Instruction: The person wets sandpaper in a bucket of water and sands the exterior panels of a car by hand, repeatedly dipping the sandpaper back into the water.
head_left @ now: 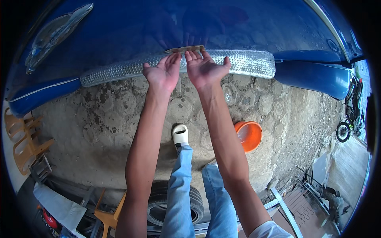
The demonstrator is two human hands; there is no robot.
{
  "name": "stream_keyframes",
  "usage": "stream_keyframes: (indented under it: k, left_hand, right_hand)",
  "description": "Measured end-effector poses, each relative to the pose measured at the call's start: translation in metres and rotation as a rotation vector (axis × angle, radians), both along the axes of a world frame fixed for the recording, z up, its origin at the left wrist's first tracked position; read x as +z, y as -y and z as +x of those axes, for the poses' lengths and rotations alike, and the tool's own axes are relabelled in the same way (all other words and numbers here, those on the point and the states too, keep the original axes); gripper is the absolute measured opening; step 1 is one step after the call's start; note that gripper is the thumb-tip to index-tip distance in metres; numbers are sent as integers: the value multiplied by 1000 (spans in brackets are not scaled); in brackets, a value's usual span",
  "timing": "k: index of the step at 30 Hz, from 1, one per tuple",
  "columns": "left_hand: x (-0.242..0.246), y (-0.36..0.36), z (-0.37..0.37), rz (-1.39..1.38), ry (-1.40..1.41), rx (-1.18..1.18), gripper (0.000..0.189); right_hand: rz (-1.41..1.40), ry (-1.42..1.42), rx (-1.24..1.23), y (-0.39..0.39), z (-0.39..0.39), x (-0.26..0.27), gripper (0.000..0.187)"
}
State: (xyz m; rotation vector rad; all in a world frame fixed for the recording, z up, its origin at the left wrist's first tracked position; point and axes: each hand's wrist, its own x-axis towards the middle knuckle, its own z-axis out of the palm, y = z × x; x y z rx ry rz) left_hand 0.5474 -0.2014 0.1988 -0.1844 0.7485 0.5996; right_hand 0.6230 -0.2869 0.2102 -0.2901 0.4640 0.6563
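A blue painted vehicle body [128,32] spans the top of the view, edged by a strip of dimpled metal plate [250,62]. My left hand [163,71] is palm up against this strip, its fingers near a thin brown piece [186,48] that lies along the strip's upper edge. Beside it, my right hand [205,67] is also palm up, fingertips at the lower edge of the brown piece. Whether the fingertips press on the piece is unclear. Neither hand is closed around anything. Reflections of the hands show in the blue paint.
An orange bucket [256,136] with liquid stands on the stone-paved ground [119,110], right of my arms. A tyre [154,205] lies behind my legs. Tan plastic chairs [25,148] are at the left, a metal frame [285,205] at lower right, a motorcycle [351,119] at far right.
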Motion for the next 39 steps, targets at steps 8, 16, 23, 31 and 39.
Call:
stream_keyframes:
  k: [8, 16, 23, 31, 39]
  left_hand:
    - [-6, -9, 39, -61, 96, 93, 107]
    - [78, 43, 25, -125, 330, -162, 80]
    - [59, 60, 0, 474, -505, -435, 47]
    - [109, 51, -8, 1917, -681, -601, 26]
    - [126, 55, 54, 2951, -740, -301, 12]
  right_hand:
    - [-29, -192, -44, -2, 31, -7, 116]
    - [-226, 406, -120, 63, 38, 38, 115]
    - [-309, 186, -88, 28, 61, -20, 104]
    - [-296, 245, -315, 6, 79, 12, 105]
    - [-627, 332, -197, 17, 84, 14, 96]
